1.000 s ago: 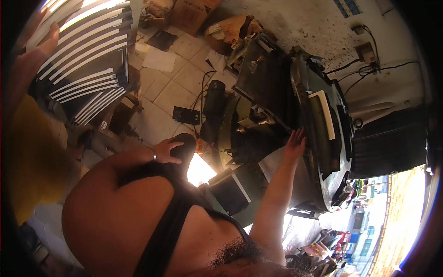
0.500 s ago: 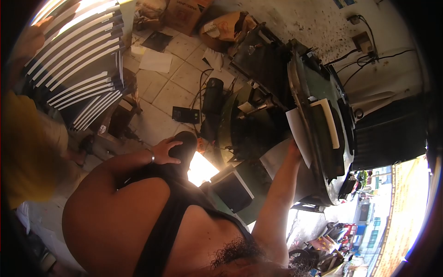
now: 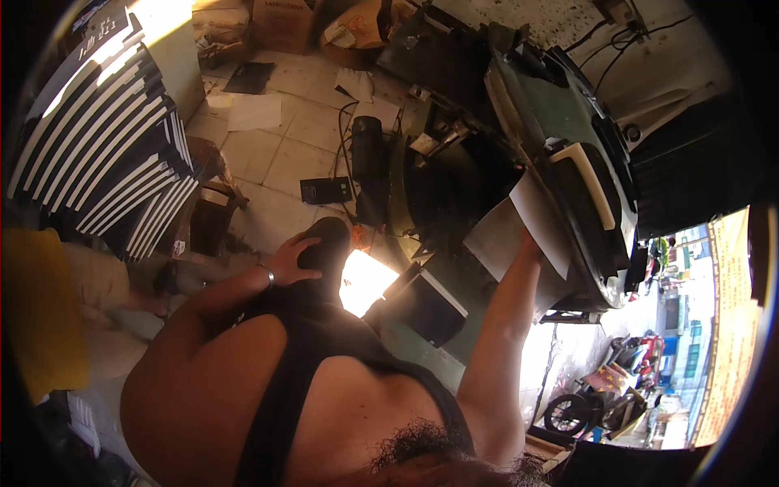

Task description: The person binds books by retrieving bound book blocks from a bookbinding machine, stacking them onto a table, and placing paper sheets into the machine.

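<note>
My left hand (image 3: 294, 261), with a bracelet at the wrist, rests on my dark-clothed knee (image 3: 326, 243), its fingers spread. My right arm reaches to the big green machine (image 3: 527, 101). There my right hand (image 3: 529, 246) is mostly hidden behind a pale sheet (image 3: 540, 215) that stands tilted at the machine's edge; its fingers do not show, so its grip is unclear. Another grey sheet surface (image 3: 495, 239) lies just left of that hand. Below it, a dark book-like block with a pale edge (image 3: 430, 304) lies on a green surface.
Stacked black-and-white striped sheets (image 3: 97, 154) rise at upper left. A person in yellow (image 3: 40, 308) stands at the left edge. Cardboard boxes (image 3: 284, 24), papers (image 3: 255, 112) and a black device (image 3: 326, 191) are on the tiled floor. A motorcycle (image 3: 568, 414) is outside, lower right.
The view has shifted. My right hand, open and visible a second ago, is now behind a pale sheet that has appeared at the machine's edge. My left hand stays on the knee. The other person's hand left view.
</note>
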The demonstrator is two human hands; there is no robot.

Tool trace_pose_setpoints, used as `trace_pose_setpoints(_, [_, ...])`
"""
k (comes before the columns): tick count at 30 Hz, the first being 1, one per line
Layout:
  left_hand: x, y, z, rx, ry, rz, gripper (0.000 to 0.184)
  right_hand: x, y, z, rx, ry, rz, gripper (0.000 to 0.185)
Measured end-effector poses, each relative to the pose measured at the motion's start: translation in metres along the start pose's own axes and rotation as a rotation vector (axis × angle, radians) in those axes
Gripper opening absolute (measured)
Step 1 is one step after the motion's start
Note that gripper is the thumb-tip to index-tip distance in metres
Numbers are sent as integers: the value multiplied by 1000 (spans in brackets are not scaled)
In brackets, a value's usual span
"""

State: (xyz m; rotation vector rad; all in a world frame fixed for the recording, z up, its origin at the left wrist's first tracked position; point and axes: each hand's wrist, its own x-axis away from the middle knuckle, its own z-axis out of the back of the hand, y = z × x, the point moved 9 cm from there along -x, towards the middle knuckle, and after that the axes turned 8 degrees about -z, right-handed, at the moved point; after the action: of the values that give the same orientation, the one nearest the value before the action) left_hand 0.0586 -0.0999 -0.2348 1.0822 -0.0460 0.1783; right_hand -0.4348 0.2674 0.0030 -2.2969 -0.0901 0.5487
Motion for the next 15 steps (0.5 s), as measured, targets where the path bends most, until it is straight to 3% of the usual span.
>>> trace_pose_setpoints(15, [-3,1,1,-19,16,-7,88,-1,-50,72,-22,-25,-23,45])
